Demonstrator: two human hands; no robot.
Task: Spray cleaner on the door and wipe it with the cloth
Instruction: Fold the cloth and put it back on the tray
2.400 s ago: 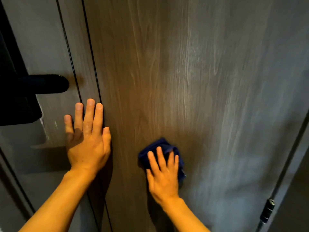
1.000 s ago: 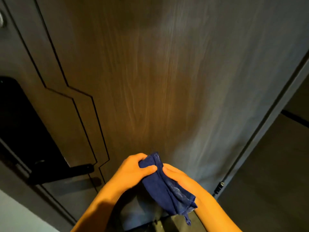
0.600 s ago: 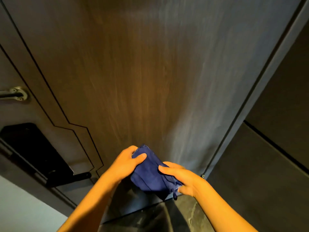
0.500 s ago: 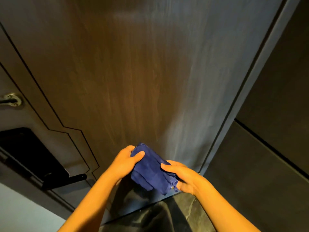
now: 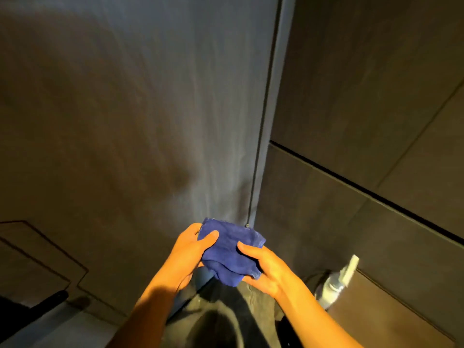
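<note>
Dark wall and floor around the doorway

A dark wall (image 5: 364,84) made of big flat panels is standing on the right side, with thin black lines running between the panels. A grey frame strip (image 5: 273,109) is running up along its left edge. Low down, a dark stone floor (image 5: 226,305) is showing, and a pale floor patch (image 5: 57,330) is lying at the bottom left.

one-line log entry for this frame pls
phase: refolding | blue cloth: held off door | left hand, right hand: both gripping | spray bottle: lower right, untouched
</note>
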